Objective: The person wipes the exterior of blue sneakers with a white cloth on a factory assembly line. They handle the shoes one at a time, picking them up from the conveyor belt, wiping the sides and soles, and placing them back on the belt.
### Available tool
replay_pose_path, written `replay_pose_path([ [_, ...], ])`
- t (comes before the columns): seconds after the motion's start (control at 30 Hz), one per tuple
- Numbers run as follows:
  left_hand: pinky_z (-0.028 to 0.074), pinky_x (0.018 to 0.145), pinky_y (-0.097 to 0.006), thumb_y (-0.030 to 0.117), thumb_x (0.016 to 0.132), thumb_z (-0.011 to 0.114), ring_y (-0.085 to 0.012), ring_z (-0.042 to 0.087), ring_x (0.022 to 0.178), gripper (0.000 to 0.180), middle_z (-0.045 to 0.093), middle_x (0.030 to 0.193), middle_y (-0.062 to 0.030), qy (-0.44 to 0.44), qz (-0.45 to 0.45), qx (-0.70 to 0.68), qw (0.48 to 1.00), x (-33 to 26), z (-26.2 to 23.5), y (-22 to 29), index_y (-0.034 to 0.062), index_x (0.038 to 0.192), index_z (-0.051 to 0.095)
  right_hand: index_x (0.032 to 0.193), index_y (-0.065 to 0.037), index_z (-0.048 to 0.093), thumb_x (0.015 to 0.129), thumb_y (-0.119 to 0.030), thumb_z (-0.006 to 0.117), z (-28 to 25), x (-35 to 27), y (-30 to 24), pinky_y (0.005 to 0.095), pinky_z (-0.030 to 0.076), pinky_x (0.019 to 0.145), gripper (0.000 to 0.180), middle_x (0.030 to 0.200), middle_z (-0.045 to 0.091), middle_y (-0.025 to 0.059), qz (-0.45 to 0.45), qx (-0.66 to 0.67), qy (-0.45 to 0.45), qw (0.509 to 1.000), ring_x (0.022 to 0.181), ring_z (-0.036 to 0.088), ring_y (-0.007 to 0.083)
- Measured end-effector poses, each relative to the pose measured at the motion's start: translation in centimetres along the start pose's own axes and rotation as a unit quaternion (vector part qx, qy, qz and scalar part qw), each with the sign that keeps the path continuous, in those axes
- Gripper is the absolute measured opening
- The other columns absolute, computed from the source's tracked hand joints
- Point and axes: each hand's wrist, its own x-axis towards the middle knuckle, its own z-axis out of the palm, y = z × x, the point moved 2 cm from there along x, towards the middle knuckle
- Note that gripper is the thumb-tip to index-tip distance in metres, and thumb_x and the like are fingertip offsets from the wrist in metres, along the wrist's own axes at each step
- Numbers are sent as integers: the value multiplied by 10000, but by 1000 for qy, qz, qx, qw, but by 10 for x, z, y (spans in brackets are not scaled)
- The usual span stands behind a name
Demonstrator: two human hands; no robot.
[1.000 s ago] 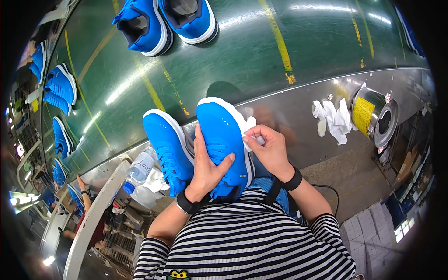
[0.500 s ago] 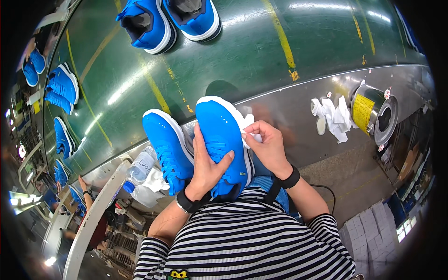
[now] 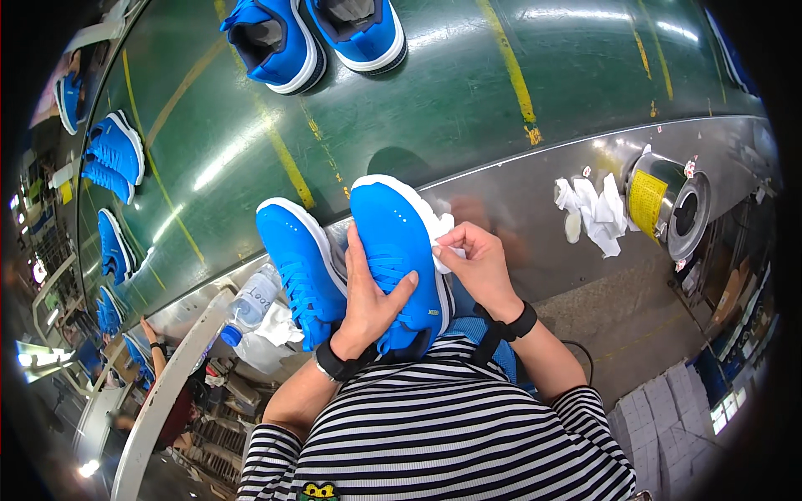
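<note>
A blue sneaker (image 3: 386, 219) with a white sole is held toe-away in front of me. My left hand (image 3: 372, 299) grips it across the laces, thumb on the near side and fingers along its left edge. My right hand (image 3: 478, 260) pinches a white cloth (image 3: 443, 234) against the right side of the sole near the toe. The cloth is partly hidden by my fingers. Close on the left, a second blue sneaker (image 3: 294, 242) rests with its toe pointing away, next to my left hand.
Two blue sneakers (image 3: 280, 50) sit on the green conveyor belt (image 3: 434, 92), with several more at the left. A plastic bottle (image 3: 251, 302) lies left of me beside white tissue. White cloths (image 3: 597, 213) and a metal can (image 3: 660, 196) lie on the metal ledge at right.
The pair at the top has shifted slightly right with the belt. My right hand and the cloth have moved a little along the sole edge. My left hand keeps its hold.
</note>
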Motion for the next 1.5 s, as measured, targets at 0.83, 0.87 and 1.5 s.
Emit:
replay_pose_path([
  [0.83,371,1004,-377,114,764,682,-291,408,1222,965,286,1394,-237,-2,4,-3,1000,1,2,-1,-16,1441,7,823,-9,601,789,-16,653,-6,9,-8,213,455,635,62,747,621,18,-66,-87,-33,994,700,564,57],
  [0.87,372,1003,-376,114,763,682,-291,409,1221,965,289,1392,-238,-1,5,-1,1000,2,2,0,-17,1441,7,831,-11,593,803,-5,644,-5,11,-8,201,455,637,59,765,620,13,-64,-85,-30,994,713,565,49],
  [1.5,293,1042,-410,139,733,709,-345,347,1240,985,301,1333,-255,6,-13,-34,999,-2,1,-1,-49,1423,31,894,17,615,842,-16,628,-12,9,-5,199,452,668,63,808,616,3,-21,92,-9,996,735,551,57],
])
